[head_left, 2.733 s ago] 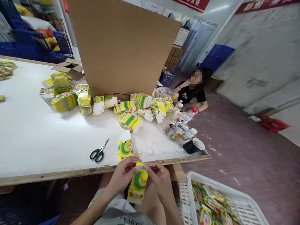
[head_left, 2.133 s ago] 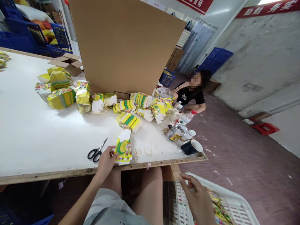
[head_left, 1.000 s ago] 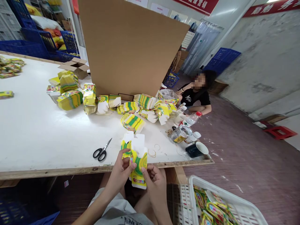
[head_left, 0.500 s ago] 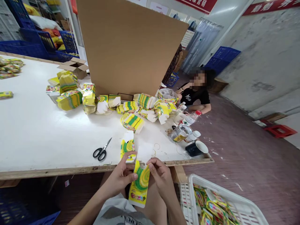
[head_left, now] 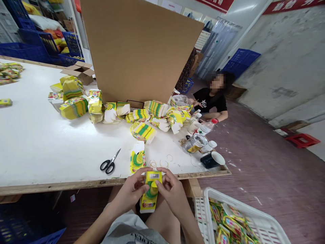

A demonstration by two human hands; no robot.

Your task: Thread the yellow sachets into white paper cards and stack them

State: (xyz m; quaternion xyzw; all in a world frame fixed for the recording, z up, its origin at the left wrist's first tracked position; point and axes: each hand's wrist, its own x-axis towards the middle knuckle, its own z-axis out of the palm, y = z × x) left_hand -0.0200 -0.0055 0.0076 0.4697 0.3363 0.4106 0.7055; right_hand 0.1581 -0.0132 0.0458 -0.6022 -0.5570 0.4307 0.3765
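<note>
The yellow box (head_left: 149,200) is clamped between the two hands, in the air over the lap and just on the near side of the table (head_left: 63,159) edge; its long axis runs from the table toward the body, the lower end swung a little to the left, with the barcode end farthest out; that far end sits right between the fingers, so neither hand is nearer to it; the left hand (head_left: 132,189) grips the left edge, thumb laid on the front and forefinger bent over the far end; the right hand (head_left: 171,187) closes from the other side, its thumb on the face just below the barcode (head_left: 154,176) and its forefinger at the far corner; both forearms slant inward from below, wrists apart; the stack of flat boxes (head_left: 137,162) lies ahead and slightly left, the scissors (head_left: 109,164) farther left, the white basket (head_left: 207,217) low on the right.
</note>
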